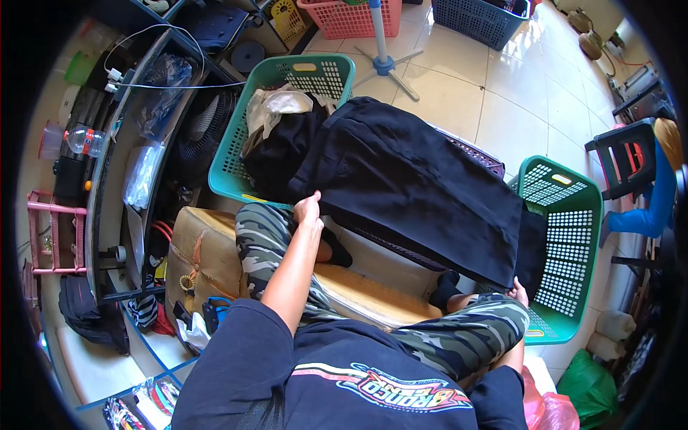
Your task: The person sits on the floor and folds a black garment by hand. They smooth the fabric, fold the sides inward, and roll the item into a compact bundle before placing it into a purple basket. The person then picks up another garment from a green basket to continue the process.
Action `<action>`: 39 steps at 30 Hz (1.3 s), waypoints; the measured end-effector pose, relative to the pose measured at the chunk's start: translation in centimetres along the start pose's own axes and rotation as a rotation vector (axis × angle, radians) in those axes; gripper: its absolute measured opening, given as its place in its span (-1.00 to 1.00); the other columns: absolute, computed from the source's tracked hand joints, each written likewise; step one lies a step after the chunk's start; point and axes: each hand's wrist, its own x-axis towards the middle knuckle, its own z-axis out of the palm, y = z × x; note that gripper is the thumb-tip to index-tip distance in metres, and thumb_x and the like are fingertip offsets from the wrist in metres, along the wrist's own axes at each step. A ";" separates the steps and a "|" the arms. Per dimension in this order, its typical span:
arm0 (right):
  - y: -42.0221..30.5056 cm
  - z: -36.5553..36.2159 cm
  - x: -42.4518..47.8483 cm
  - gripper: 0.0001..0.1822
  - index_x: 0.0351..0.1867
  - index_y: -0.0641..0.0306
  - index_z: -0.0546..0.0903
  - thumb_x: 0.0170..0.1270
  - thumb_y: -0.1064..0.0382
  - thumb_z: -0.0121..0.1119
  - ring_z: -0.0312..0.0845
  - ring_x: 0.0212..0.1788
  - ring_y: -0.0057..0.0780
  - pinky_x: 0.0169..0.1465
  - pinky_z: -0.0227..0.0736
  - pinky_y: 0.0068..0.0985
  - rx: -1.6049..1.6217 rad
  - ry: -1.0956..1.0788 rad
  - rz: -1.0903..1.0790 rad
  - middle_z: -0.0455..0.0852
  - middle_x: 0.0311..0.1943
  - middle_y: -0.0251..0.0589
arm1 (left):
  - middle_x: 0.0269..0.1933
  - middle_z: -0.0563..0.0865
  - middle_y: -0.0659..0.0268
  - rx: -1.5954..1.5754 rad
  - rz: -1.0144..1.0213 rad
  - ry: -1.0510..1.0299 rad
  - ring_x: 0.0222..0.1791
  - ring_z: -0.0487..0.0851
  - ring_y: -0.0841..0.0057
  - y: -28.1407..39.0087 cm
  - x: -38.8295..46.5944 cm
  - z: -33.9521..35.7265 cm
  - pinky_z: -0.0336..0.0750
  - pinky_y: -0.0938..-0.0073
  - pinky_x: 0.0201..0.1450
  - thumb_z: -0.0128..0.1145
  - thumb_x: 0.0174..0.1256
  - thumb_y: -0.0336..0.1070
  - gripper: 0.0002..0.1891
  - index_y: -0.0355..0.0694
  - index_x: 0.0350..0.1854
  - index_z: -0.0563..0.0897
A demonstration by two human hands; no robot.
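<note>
A pair of black trousers point(414, 183), apparently folded lengthwise, stretches before me from left to right. Its waistband end is pinched in my left hand point(308, 209), just above my knee. At the opposite end, my right hand point(518, 294) grips the near corner of the hem. Under the cloth stands a purple plastic basket point(478, 152), mostly hidden. To the left, a green laundry basket point(223, 172) holds crumpled black and beige clothes point(279, 134). Dark cloth point(532, 252) lies inside a second green basket point(570, 258), beside my right hand.
A light-blue stand pole point(379, 32) with splayed feet rises beyond the trousers. Pink point(355, 19) and dark blue point(481, 21) baskets are farther back. At left are a black fan point(204, 129) and a shelf unit point(107, 215). A person's blue-clad leg point(639, 217) shows at right.
</note>
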 end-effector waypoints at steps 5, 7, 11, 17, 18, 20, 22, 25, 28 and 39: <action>3.7 -3.5 -0.5 -0.75 -0.09 0.36 0.48 0.26 0.29 0.00 0.50 -0.38 -0.50 -0.18 0.46 -0.56 -0.248 -0.040 -0.752 0.57 -0.38 -0.26 | -0.21 0.63 0.18 -0.599 -0.252 -0.065 -0.31 0.63 0.37 -0.5 -1.3 0.0 0.56 0.39 -0.39 0.13 0.24 -0.25 -0.77 -0.36 -0.27 0.58; 4.2 -4.2 0.4 -0.75 -0.08 0.34 0.48 0.26 0.28 0.00 0.50 -0.39 -0.48 -0.20 0.47 -0.54 -0.110 0.138 -0.753 0.56 -0.38 -0.25 | -0.27 0.61 0.14 -0.547 -0.214 0.010 -0.44 0.62 0.36 -0.7 -1.9 0.2 0.56 0.37 -0.46 0.11 0.25 -0.30 -0.78 -0.41 -0.24 0.55; 3.0 -3.8 0.4 -0.76 -0.16 0.26 0.54 0.25 0.17 0.05 0.54 -0.40 -0.41 -0.26 0.50 -0.48 0.191 0.247 -0.376 0.60 -0.39 -0.21 | -0.21 0.61 0.10 -0.533 -0.140 0.071 -0.26 0.61 0.32 -1.3 -1.5 1.1 0.53 0.38 -0.24 0.28 0.08 -0.33 -0.72 -0.44 -0.29 0.54; 0.6 1.6 -1.9 -0.69 -0.27 0.18 0.62 0.15 -0.01 0.19 0.60 -0.49 -0.29 -0.40 0.53 -0.43 0.063 0.101 0.141 0.65 -0.47 -0.10 | -0.03 0.57 0.00 -0.405 -0.178 -0.014 -0.06 0.57 0.29 -1.2 1.3 1.8 0.45 0.34 0.03 0.40 -0.08 -0.32 -0.51 -0.54 -0.14 0.52; 0.6 1.9 -2.0 -0.69 -0.28 0.19 0.62 0.14 -0.01 0.21 0.60 -0.50 -0.29 -0.42 0.53 -0.43 0.019 0.130 0.148 0.65 -0.48 -0.09 | 0.00 0.56 -0.02 -0.489 -0.237 -0.091 -0.13 0.61 0.27 0.8 -1.0 1.9 0.52 0.28 -0.07 0.39 -0.07 -0.35 -0.47 -0.57 -0.07 0.50; 1.4 3.6 -2.7 -0.70 -0.29 0.18 0.62 0.12 0.00 0.23 0.59 -0.52 -0.27 -0.44 0.53 -0.43 -0.113 0.158 -0.067 0.65 -0.49 -0.09 | -0.04 0.57 0.01 -0.589 -0.315 -0.204 -0.17 0.63 0.19 2.4 -0.4 0.8 0.57 0.11 -0.13 0.34 0.00 -0.38 -0.53 -0.47 -0.04 0.49; 1.0 3.3 -1.7 -0.75 -0.32 0.18 0.63 0.13 0.05 0.24 0.59 -0.54 -0.32 -0.47 0.53 -0.47 -0.072 0.160 -0.143 0.66 -0.50 -0.14 | -0.05 0.58 0.04 -0.663 -0.330 -0.395 -0.08 0.60 0.13 4.7 -0.8 0.0 0.53 -0.02 -0.05 0.25 0.09 -0.37 -0.59 -0.39 0.00 0.48; -2.9 -2.2 3.5 -0.87 -0.40 0.19 0.62 0.18 0.20 0.22 0.59 -0.57 -0.51 -0.56 0.51 -0.60 0.253 0.149 -0.047 0.69 -0.50 -0.29 | -0.04 0.60 0.05 -0.650 -0.277 -0.642 -0.03 0.58 0.16 9.6 -1.6 1.8 0.43 0.05 0.12 0.10 0.23 -0.34 -0.69 -0.37 -0.02 0.49; -7.3 -2.2 3.6 -0.88 -0.38 0.14 0.61 0.19 0.19 0.22 0.60 -0.54 -0.60 -0.57 0.48 -0.71 0.263 0.071 -0.444 0.69 -0.46 -0.38 | -0.05 0.62 0.08 -0.678 -0.064 -0.736 -0.03 0.59 0.23 15.1 -1.4 2.3 0.45 0.15 0.12 0.03 0.28 -0.34 -0.74 -0.35 -0.05 0.52; -15.2 3.8 -9.6 -0.74 -0.09 0.25 0.58 0.29 0.18 0.09 0.63 -0.19 -0.41 -0.16 0.56 -0.52 0.195 -0.357 -0.815 0.68 -0.14 -0.18 | 0.15 0.52 0.13 -0.946 0.377 -0.888 0.17 0.44 0.28 23.3 -2.8 -4.7 0.13 0.18 0.35 0.01 0.31 -0.32 -0.64 -0.36 0.11 0.45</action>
